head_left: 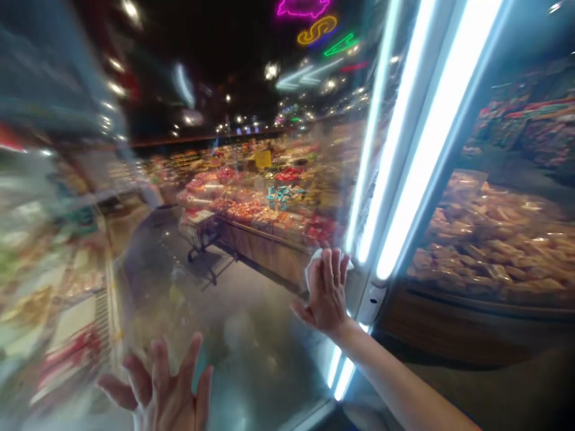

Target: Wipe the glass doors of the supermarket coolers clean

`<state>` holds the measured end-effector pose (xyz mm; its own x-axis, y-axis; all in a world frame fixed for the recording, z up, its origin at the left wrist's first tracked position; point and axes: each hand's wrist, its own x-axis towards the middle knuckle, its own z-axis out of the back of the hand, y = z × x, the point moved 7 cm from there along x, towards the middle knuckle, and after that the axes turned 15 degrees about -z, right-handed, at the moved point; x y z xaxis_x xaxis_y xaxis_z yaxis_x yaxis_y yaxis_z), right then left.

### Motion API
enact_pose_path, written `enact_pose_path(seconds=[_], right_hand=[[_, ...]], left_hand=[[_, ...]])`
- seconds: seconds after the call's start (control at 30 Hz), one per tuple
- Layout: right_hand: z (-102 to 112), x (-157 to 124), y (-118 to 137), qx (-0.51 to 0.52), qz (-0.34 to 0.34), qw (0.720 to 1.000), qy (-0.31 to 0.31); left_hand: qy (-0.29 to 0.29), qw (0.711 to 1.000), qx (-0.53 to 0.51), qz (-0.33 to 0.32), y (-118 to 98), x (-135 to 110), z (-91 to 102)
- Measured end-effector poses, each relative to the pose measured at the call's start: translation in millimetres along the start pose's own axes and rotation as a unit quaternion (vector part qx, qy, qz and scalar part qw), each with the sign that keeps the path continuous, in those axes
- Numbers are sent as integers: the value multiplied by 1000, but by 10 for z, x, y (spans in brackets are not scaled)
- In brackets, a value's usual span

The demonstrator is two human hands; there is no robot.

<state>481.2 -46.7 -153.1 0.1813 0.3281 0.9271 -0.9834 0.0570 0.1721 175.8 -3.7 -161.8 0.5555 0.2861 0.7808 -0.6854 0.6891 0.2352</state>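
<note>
My right hand [327,292] lies flat, fingers together, pressing a white cloth [314,266] against a glass freezer door [251,251] near its lit right edge. My left hand [162,389] is low at the bottom left, fingers spread, palm against the same glass with nothing in it. The glass reflects a shop floor, a trolley [202,233] and heaped goods.
Bright vertical light strips [417,149] run along the door frame. To the right, another glass door [489,239] shows shelves of packed food. Blurred shelves [49,251] with goods fill the left side. Neon signs [317,27] glow at the top.
</note>
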Motion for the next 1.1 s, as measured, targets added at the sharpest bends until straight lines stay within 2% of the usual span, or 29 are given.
enact_pose_path(seconds=[0.07,0.1,0.17,0.23,0.27,0.3,0.37,0.43,0.47,0.5,0.53,0.57,0.67,0.7,0.73,0.77,0.87,0.9,0.93,0.97,1.0,1.1], right_hand=[[-81,-98,-64,-8,-39,999,18],[-131,-268,-83,-9,-45,999,20],[-249,-807,-92,-8,-23,1000,1],[-383,-1375,-84,-8,30,999,-31],[-438,-1562,-82,-11,55,997,-45],[-474,-1647,-84,-15,70,996,-55],[-438,-1548,-83,-8,76,994,-84],[-409,-1333,-60,-6,51,996,-66],[-418,-1316,-38,-7,38,998,-56],[-432,-1417,1,-1,40,997,-64],[-473,-1642,42,6,54,995,-83],[-588,-1963,75,9,74,994,-77],[-1042,-3110,200,30,232,971,-49],[-1167,-3328,210,25,256,966,-34],[-1217,-3391,210,24,252,967,-38],[-1203,-3310,214,25,231,971,-47],[-972,-2648,286,12,137,989,-62],[-906,-2483,320,9,113,992,-64],[-875,-2432,352,10,98,993,-66],[-891,-2515,375,16,95,993,-67],[-954,-2726,384,24,102,992,-67],[-1298,-3737,312,48,162,984,-64]], left_hand=[[-8,1000,4,-12,-41,-147,-62],[-10,1000,10,-14,-70,-245,-105],[-14,1000,23,-9,-159,-478,-231],[-30,999,31,-9,-294,-713,-388],[-48,998,36,-19,-379,-814,-463],[-66,997,40,-30,-461,-904,-540],[-92,993,50,-47,-605,-1061,-704],[-112,990,59,-65,-738,-1240,-885],[-121,988,67,-74,-806,-1361,-986],[-133,984,79,-84,-881,-1508,-1094],[-140,982,91,-91,-957,-1677,-1216],[-141,980,102,-92,-1025,-1856,-1352],[-130,980,128,-81,-1173,-2322,-1731],[-128,979,134,-82,-1204,-2409,-1812],[-128,978,139,-83,-1221,-2450,-1855],[-131,977,144,-85,-1228,-2448,-1862],[-134,976,155,-77,-1182,-2299,-1779],[-134,976,157,-73,-1163,-2257,-1757],[-130,977,158,-65,-1142,-2244,-1760],[-129,977,158,-61,-1132,-2269,-1786],[-128,978,157,-60,-1134,-2332,-1837],[-127,979,141,-70,-1205,-2635,-2073]])
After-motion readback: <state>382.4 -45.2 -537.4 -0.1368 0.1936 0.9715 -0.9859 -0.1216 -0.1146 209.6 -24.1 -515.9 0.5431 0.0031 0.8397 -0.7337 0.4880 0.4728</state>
